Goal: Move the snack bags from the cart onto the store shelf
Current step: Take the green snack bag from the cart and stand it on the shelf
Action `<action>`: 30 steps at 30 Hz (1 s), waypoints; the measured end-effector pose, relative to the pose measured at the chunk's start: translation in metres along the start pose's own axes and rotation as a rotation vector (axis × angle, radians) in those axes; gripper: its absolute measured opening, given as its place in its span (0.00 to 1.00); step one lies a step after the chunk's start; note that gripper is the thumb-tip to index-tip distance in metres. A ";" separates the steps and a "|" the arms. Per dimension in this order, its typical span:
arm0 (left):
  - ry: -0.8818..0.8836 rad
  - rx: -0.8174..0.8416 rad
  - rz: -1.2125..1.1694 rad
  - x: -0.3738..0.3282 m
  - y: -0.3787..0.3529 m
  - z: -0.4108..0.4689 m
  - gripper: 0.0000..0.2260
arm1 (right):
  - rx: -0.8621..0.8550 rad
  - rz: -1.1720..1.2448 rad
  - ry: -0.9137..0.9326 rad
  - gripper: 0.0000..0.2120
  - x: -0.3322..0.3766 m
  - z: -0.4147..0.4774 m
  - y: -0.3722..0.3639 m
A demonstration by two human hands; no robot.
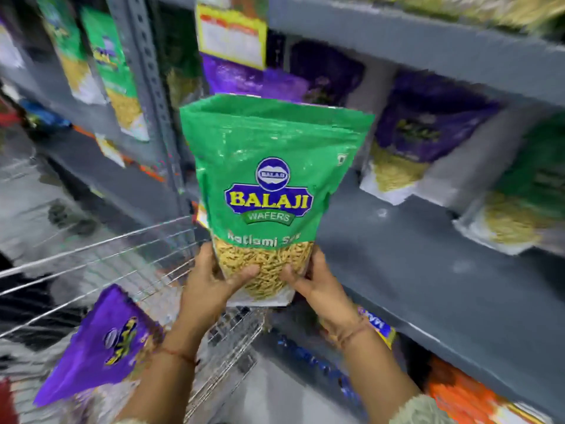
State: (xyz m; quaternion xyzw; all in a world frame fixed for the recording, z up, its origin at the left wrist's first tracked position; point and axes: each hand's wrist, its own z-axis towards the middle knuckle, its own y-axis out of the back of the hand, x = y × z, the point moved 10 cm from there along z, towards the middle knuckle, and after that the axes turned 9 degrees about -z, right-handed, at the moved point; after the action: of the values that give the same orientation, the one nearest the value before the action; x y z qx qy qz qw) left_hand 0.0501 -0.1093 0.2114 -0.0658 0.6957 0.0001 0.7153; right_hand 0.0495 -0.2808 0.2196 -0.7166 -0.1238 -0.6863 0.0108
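A green Balaji Wafers snack bag stands upright in the air between the wire cart and the grey shelf. My left hand grips its lower left corner and my right hand grips its lower right corner. A purple snack bag lies tilted in the cart at the lower left. Purple bags and a green bag stand at the back of the shelf to the right.
A perforated grey upright post divides the shelving; green bags stand on the left bay. A higher shelf board overhangs. Orange packs sit on the level below. Bare shelf surface lies right of the held bag.
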 end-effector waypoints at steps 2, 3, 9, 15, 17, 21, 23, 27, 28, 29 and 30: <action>-0.010 0.092 -0.004 0.001 -0.045 0.006 0.25 | -0.087 -0.013 0.013 0.26 0.001 -0.016 0.039; -0.013 0.138 0.006 0.003 -0.066 0.008 0.24 | -0.140 -0.027 0.007 0.28 -0.002 -0.023 0.059; 0.011 0.457 -0.013 0.014 -0.194 0.024 0.27 | -0.398 -0.103 -0.036 0.30 -0.023 -0.053 0.164; 0.022 0.650 0.013 0.022 -0.299 0.025 0.32 | -0.590 -0.155 -0.090 0.32 -0.047 -0.078 0.250; 0.023 0.692 0.019 0.025 -0.335 0.018 0.36 | -0.646 -0.122 -0.081 0.32 -0.053 -0.094 0.280; 0.010 0.733 0.054 0.037 -0.394 -0.004 0.35 | -0.716 -0.119 -0.095 0.33 -0.065 -0.130 0.331; 0.020 0.754 0.062 0.045 -0.418 -0.015 0.35 | -0.741 -0.136 -0.114 0.34 -0.073 -0.145 0.352; 0.024 0.751 0.049 0.060 -0.446 -0.026 0.35 | -0.755 -0.159 -0.136 0.33 -0.086 -0.159 0.379; 0.022 0.746 0.053 0.063 -0.450 -0.028 0.35 | -0.749 -0.164 -0.141 0.33 -0.090 -0.161 0.383; 0.022 0.738 0.057 0.066 -0.453 -0.029 0.36 | -0.743 -0.167 -0.144 0.33 -0.093 -0.162 0.387; 0.022 0.728 0.058 0.067 -0.454 -0.030 0.36 | -0.735 -0.170 -0.142 0.33 -0.095 -0.162 0.389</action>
State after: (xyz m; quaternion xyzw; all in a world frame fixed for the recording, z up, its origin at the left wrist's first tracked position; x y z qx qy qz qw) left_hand 0.0640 -0.5684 0.1869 0.2129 0.6593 -0.2283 0.6841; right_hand -0.0370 -0.7027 0.1956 -0.7056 0.0714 -0.6320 -0.3125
